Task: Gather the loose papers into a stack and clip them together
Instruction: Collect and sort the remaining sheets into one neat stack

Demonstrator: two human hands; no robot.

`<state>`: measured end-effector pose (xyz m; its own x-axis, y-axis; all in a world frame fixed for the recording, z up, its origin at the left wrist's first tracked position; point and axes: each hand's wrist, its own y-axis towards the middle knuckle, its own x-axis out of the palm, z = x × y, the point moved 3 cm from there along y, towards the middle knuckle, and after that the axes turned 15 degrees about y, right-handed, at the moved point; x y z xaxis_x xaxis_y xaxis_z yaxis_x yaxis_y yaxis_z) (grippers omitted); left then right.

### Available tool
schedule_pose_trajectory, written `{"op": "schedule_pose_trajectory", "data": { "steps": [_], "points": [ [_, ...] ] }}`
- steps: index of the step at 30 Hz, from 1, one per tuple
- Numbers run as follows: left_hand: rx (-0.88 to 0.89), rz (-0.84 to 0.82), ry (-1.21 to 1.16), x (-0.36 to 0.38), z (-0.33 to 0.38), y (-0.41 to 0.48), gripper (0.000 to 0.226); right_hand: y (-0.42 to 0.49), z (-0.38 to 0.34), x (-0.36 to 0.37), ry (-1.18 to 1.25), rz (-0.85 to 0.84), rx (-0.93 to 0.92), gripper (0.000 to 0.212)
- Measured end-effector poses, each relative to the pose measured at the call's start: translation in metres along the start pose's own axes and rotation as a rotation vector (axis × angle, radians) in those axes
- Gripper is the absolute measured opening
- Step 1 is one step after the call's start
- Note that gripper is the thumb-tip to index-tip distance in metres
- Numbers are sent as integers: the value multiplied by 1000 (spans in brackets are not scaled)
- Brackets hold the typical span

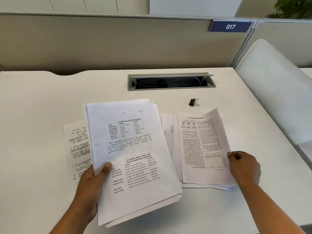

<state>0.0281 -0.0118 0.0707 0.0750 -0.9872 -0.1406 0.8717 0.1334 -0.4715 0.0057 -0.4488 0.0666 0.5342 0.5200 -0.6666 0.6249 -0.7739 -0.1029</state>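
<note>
risk: left hand point(91, 183) grips a fanned bundle of white printed sheets point(130, 149) by its left edge only, thumb on top, held over the white desk point(42, 107); lower sheets sit offset and could slide out if it tilts. right hand point(243, 166) pinches the right edge of a white printed page with diagrams point(202, 146), topmost on a small pile lying on the desk; pulling it alone may scatter those beneath. its text runs upside down against the bundle, so orientation may end mixed. small black metal binder clip point(193, 102) lies well apart beyond the pile, untouched. counts: hands 2; clip 1; handwritten white sheet point(76, 146) 1, partly under the bundle; sheets per group: cannot tell.
</note>
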Motion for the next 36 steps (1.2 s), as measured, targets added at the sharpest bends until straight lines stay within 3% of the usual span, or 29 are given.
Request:
{"op": "schedule_pose_trajectory", "data": {
  "steps": [4,12,25,31,36],
  "points": [
    [-1,5,-17,-1,-1,0,23,0,1,-3,86,70,27,19],
    [-10,22,-28,-1,-4,1,21,0,5,3,94,-2,124,25],
    [-17,17,-31,2,0,1,21,6,16,6,24,41,91,8],
    [-23,13,-31,3,0,0,20,-2,15,11,48,58,83,18],
    [-28,9,-29,5,0,1,19,-12,11,22,-28,-30,90,45]
  ]
}}
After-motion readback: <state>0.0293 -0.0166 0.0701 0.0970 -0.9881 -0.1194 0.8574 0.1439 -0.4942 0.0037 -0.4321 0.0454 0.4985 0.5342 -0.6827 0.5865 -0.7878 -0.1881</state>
